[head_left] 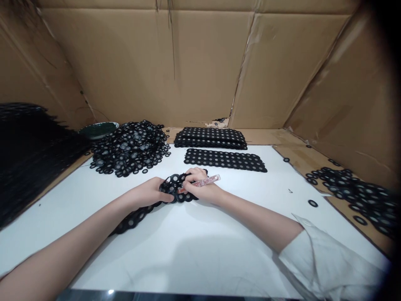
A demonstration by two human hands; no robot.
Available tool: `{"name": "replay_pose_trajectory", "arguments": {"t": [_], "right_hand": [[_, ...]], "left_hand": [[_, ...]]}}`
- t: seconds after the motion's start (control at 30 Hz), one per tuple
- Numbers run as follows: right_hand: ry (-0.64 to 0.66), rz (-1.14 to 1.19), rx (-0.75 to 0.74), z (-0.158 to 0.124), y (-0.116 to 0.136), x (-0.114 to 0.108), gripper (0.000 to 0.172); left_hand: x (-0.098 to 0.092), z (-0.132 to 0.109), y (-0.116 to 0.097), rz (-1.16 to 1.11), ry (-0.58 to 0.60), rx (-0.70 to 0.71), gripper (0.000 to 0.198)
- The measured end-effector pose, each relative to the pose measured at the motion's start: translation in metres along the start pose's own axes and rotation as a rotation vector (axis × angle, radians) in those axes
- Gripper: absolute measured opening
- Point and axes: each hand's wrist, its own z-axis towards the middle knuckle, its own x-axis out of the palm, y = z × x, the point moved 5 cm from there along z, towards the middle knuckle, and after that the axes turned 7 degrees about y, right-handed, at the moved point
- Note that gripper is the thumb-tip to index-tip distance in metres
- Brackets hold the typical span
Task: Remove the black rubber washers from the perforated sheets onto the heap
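Centrally, black ring-mesh sheet (175,179) being held over white tabletop (250,234), trailing alongside left forearm (103,221). Sheet being pinched by left hand (152,193), thumb uppermost, seemingly for steadiness. Clear-barrelled pen-like tool (208,181) being gripped by curled right hand (202,190), angled down at sheet, apparently for fine control. Beyond: loose rings (131,146) being heaped, flat sheet (225,160) and sheet stack (211,138) being set apart, presumably for workspace.

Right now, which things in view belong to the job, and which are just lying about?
Likely the job:
black ring mat in left hand
pen-shaped tool in right hand
loose ring heap
stacked ring mats

Apparently lying about:
stray black ring
green bowl
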Motion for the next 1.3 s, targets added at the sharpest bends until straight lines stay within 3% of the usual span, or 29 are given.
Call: {"name": "replay_pose_trajectory", "arguments": {"t": [1.3], "right_hand": [[-0.009,-0.064,-0.012,-0.0014,-0.0015,0.0019,0.027]], "left_hand": [[0.0010,0.0010,-0.0006,0.024,0.032,0.006,0.027]]}}
